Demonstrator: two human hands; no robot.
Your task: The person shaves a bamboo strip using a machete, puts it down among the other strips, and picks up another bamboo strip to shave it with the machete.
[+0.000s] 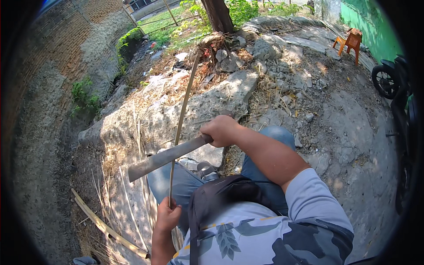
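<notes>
My right hand [222, 131] is closed around the handle of a machete [161, 160], its broad blade pointing left and slightly down over my left knee. Lower down, my left hand [168, 215] grips the near end of a long, thin bamboo strip [186, 95]. The strip rises away from me, leaning a little right toward the foot of a tree. The blade crosses the strip above my left hand; whether they touch I cannot tell. Beside my left leg lie several slender strips [132, 211] and a thicker split bamboo piece [106, 228].
Ahead is a rough concrete slab [221, 99] with rubble and dry leaves around a tree trunk [218, 17]. A brick wall [62, 39] borders the left. At right are an orange stool [352, 42], a green wall [373, 28] and a parked motorbike [386, 81].
</notes>
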